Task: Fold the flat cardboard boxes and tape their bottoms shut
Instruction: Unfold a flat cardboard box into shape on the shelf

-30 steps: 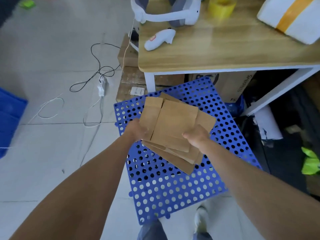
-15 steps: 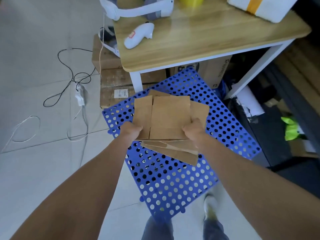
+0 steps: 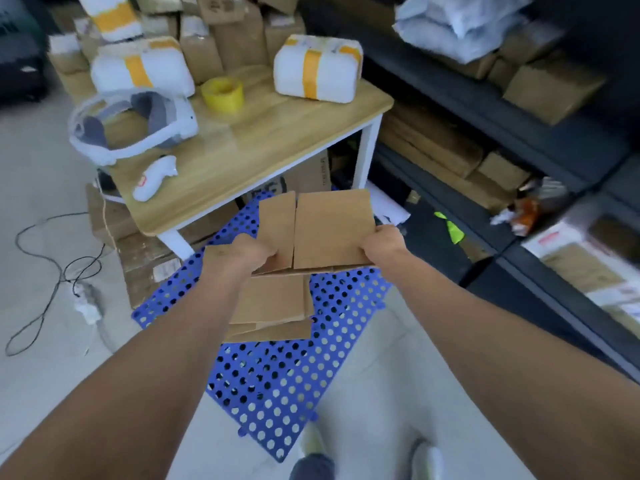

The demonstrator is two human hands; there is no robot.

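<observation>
The flat cardboard box (image 3: 330, 230) is held in the air, tilted up toward the camera, above the far half of the blue perforated mat (image 3: 277, 382) and just in front of the near edge of the wooden table (image 3: 263, 143). The left hand (image 3: 250, 252) grasps its lower left flap with the fingers curled under the board, and the right hand (image 3: 381, 243) clenches its lower right corner. Below them a stack of flat boxes (image 3: 275, 306) lies on the mat, partly hidden by the left forearm. On the table, a roll of yellow tape (image 3: 222, 95) sits toward the far edge, with a white parcel (image 3: 317, 69) banded in yellow tape at the far right corner. A white headset (image 3: 133, 128) rests at the left edge, and a white controller (image 3: 152, 179) lies near the front left corner. A dark cable (image 3: 45, 271) trails over the floor to the left, and dark shelving (image 3: 519, 119) with cartons stands to the right.
</observation>
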